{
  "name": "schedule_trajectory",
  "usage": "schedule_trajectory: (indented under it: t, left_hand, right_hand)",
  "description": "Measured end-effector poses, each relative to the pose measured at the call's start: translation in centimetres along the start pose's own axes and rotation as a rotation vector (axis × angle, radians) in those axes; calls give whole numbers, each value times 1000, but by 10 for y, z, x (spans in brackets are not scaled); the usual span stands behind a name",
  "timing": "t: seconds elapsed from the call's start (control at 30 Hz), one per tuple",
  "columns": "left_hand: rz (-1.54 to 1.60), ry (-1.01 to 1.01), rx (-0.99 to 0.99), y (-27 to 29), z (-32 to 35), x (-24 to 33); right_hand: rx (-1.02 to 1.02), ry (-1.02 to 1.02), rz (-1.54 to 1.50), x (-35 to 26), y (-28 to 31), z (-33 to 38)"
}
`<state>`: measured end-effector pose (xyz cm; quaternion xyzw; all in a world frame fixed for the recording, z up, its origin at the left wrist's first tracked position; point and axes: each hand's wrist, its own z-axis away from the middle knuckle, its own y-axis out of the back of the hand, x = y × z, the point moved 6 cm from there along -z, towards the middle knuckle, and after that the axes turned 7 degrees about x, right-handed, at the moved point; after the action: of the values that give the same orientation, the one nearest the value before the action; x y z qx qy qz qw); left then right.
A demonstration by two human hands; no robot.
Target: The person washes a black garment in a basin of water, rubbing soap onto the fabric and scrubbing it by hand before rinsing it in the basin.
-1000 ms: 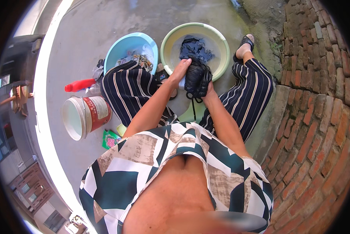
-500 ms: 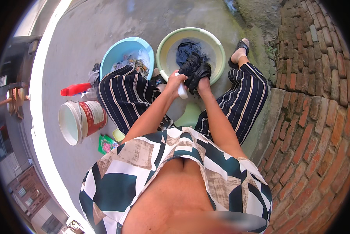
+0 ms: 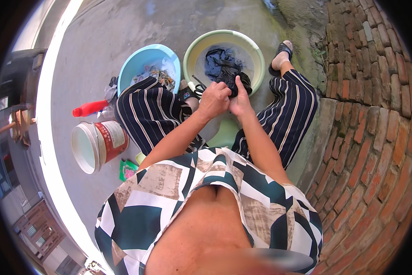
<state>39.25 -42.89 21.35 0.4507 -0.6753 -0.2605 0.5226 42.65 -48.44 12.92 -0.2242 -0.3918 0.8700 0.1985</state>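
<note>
A light green basin [image 3: 190, 49] holds water and wet, dark cloth [image 3: 218, 59]. At its near side, a bunched black garment [image 3: 237, 79] hangs from my hands over the water. My left hand [image 3: 215, 98] is closed in a fist at the garment's near edge, and a thin black strap or cord [image 3: 198, 85] sticks out beside it. Close by on the right, my right hand [image 3: 241, 101] grips the same garment, its thumb pointing up along the cloth. The white-handled object seen earlier does not show; my left hand may hide it.
A blue basin [image 3: 137, 59] with laundry stands at the left. Near it lie a red bottle [image 3: 88, 108], a white and red bucket [image 3: 100, 144] and a green packet [image 3: 127, 170]. My striped-trousered legs flank the green basin. A brick wall [image 3: 368, 151] runs along the right.
My left hand has turned over and drawn close to the right hand; the white handle it held has gone from sight. The black garment is now bunched between both hands.
</note>
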Motion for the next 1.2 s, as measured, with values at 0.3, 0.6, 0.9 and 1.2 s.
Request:
schedule_trajectory:
  t: [0.3, 0.6, 0.9, 1.2]
  left_hand:
    - [143, -233, 254, 23, -19, 41]
    - [1351, 1073, 183, -55, 18, -63]
    - [1428, 1350, -332, -36, 70, -62]
    - [1731, 1381, -348, -46, 70, -44]
  right_hand:
    - [-145, -92, -10, 20, 6, 5]
    - [-88, 103, 145, 5, -3, 1]
    - [46, 643, 1687, -7, -17, 21]
    - [-208, 634, 2177, -15, -35, 33]
